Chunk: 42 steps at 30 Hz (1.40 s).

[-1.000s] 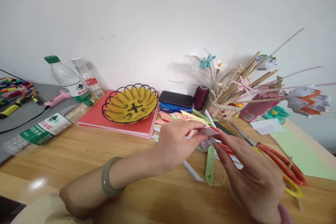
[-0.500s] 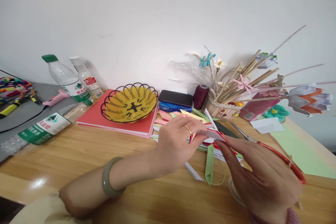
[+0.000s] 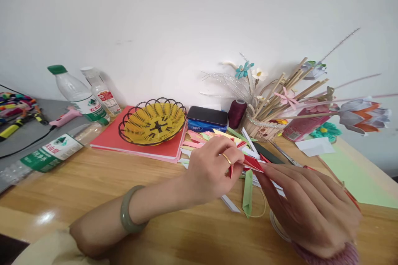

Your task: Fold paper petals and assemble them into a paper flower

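Observation:
Between my two hands is a small folded red-and-white paper piece [image 3: 253, 163]. My left hand [image 3: 214, 167], with a ring and a bangle at the wrist, is closed on its left part, and pointed red folds stick out below and above the fingers. My right hand [image 3: 306, 203] pinches the piece's right tip between thumb and forefinger. Beneath and behind them lies a heap of coloured paper strips [image 3: 194, 144]. A green folded strip [image 3: 247, 194] and a white strip [image 3: 230, 203] lie on the table just below the paper piece.
A yellow woven basket [image 3: 144, 126] sits on red paper sheets [image 3: 107, 134] at left. Red-handled scissors [image 3: 287, 155] lie partly under my right hand, near a tape roll [image 3: 276, 225]. Behind stand a thread spool [image 3: 236, 114] and a decorated holder [image 3: 261, 128]. Plastic bottles [image 3: 51, 153] are at far left.
The paper piece has turned in my fingers, so its red side now shows where a white face did. My right hand has flattened and tilted over the scissors' handles.

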Tool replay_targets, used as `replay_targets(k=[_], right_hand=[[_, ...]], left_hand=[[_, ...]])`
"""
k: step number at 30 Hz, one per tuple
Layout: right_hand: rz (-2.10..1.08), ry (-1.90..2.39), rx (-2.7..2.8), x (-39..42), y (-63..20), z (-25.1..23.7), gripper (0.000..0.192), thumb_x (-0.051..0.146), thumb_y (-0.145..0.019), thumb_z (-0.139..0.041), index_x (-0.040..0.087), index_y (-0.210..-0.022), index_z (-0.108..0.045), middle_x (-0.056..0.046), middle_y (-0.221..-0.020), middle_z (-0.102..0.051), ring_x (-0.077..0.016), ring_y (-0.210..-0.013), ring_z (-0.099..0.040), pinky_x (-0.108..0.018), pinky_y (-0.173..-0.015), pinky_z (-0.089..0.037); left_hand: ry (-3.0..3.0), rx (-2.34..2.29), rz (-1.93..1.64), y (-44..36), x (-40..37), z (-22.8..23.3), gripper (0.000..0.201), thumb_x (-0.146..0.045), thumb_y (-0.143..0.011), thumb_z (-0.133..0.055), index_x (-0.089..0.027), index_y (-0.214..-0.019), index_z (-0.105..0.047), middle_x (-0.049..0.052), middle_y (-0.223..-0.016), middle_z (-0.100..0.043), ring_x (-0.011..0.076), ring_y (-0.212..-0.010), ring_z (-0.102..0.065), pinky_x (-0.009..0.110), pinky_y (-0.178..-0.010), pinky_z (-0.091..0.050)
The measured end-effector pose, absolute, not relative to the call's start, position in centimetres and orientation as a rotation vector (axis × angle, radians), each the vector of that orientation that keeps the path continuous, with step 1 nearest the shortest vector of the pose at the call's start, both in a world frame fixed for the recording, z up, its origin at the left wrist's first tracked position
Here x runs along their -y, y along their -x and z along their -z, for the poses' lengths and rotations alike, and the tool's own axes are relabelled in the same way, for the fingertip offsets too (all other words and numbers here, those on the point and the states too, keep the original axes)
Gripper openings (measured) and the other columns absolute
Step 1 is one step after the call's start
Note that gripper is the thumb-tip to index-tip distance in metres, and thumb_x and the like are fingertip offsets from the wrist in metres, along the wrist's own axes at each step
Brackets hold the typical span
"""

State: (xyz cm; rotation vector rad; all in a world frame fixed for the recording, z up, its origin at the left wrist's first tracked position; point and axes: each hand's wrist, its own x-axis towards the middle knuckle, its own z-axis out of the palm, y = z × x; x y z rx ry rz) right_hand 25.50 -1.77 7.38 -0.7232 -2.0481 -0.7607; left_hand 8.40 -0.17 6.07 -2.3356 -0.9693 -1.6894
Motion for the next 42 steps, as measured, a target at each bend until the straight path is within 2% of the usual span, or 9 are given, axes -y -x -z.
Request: replay_targets(k=[6, 14, 20, 24, 30, 32, 36, 39, 42], right_hand=[[0.644, 0.612, 2.1, 1.3, -25.9, -7.3, 0.018, 0.009, -0.068, -0.07, 0.015, -0.08, -0.058, -0.007, -0.061, -0.069, -0.0188, -0.057, -0.062, -0.031, -0.054, -0.05], [0.573, 0.534, 2.106, 1.1, -26.3, -7.3, 0.024, 0.006, -0.067, -0.068, 0.015, -0.088, -0.06, -0.008, -0.07, -0.068, -0.02, -0.068, -0.061, -0.032, -0.06, -0.051], [0.04, 0.687, 1.957, 1.4, -25.8, -6.8, 0.03, 0.004, -0.071, -0.063, 0.023, -0.094, -0.059, -0.004, -0.078, -0.063, -0.0181, -0.071, -0.06, -0.032, -0.06, -0.05], [-0.265, 0.861, 1.896, 1.7, -25.8, -5.6, 0.022, 0.014, -0.075, -0.063, 0.025, -0.094, -0.058, 0.0, -0.077, -0.063, -0.0144, -0.065, -0.06, -0.028, -0.058, -0.05], [-0.688, 0.951, 1.7, 1.9, -25.0, -5.8, 0.008, 0.025, -0.084, -0.055, 0.026, -0.091, -0.057, 0.001, -0.084, -0.065, -0.0134, -0.076, -0.064, -0.023, -0.067, -0.053], [-0.693, 0.942, 1.628, 1.8, -24.8, -6.0, 0.007, 0.025, -0.083, -0.057, 0.026, -0.089, -0.058, 0.002, -0.082, -0.064, -0.0118, -0.076, -0.063, -0.021, -0.068, -0.053], [-0.638, 0.99, 1.591, 1.5, -25.3, -5.9, 0.009, 0.024, -0.082, -0.057, 0.026, -0.09, -0.058, 0.002, -0.082, -0.063, -0.0113, -0.073, -0.062, -0.02, -0.065, -0.052], [-0.523, 0.995, 1.7, 1.3, -25.7, -5.5, 0.014, 0.02, -0.081, -0.058, 0.026, -0.094, -0.058, 0.001, -0.084, -0.064, -0.0126, -0.075, -0.062, -0.023, -0.067, -0.051], [-0.396, 0.95, 1.816, 1.2, -25.9, -5.3, 0.017, 0.015, -0.08, -0.057, 0.025, -0.094, -0.058, 0.001, -0.085, -0.063, -0.0131, -0.076, -0.06, -0.024, -0.068, -0.05]], left_hand=[[2.487, 0.857, 1.788, -8.4, -0.1, -6.3, 0.01, -0.004, -0.069, -0.055, -0.014, -0.07, -0.052, 0.004, -0.071, -0.057, 0.0131, -0.068, -0.055, 0.025, -0.061, -0.048], [2.681, 0.729, 1.924, -8.2, -0.1, -6.9, 0.004, -0.008, -0.072, -0.056, -0.012, -0.074, -0.057, 0.005, -0.071, -0.055, 0.0112, -0.065, -0.052, 0.025, -0.062, -0.047], [2.768, 0.828, 2.08, -8.1, 0.1, -7.0, 0.004, -0.013, -0.077, -0.059, -0.012, -0.073, -0.059, 0.003, -0.07, -0.055, 0.0082, -0.059, -0.047, 0.021, -0.054, -0.042], [2.587, 0.971, 2.089, -8.4, 0.4, -6.9, 0.006, -0.013, -0.076, -0.061, -0.013, -0.07, -0.058, 0.002, -0.067, -0.056, 0.0089, -0.06, -0.05, 0.022, -0.056, -0.044], [2.43, 0.891, 1.946, -8.8, 0.8, -6.5, 0.009, -0.007, -0.073, -0.058, -0.014, -0.068, -0.054, 0.002, -0.068, -0.054, 0.0092, -0.06, -0.05, 0.022, -0.056, -0.044], [2.541, 0.848, 1.98, -8.7, 0.9, -6.5, 0.006, -0.017, -0.073, -0.061, -0.014, -0.073, -0.056, 0.003, -0.071, -0.055, 0.0095, -0.058, -0.051, 0.024, -0.056, -0.045], [2.935, 1.135, 2.324, -8.5, 1.1, -6.6, 0.025, -0.039, -0.082, -0.052, -0.015, -0.088, -0.055, 0.003, -0.075, -0.058, 0.0086, -0.052, -0.054, 0.024, -0.052, -0.046], [2.974, 1.579, 2.438, -8.5, 0.8, -6.6, 0.019, -0.033, -0.083, -0.053, -0.017, -0.093, -0.056, 0.002, -0.084, -0.06, 0.0059, -0.047, -0.055, 0.02, -0.046, -0.045], [3.022, 1.685, 2.227, -8.5, 0.4, -6.6, 0.015, -0.026, -0.08, -0.057, -0.016, -0.087, -0.064, 0.005, -0.088, -0.063, 0.0106, -0.061, -0.062, 0.021, -0.053, -0.05]])
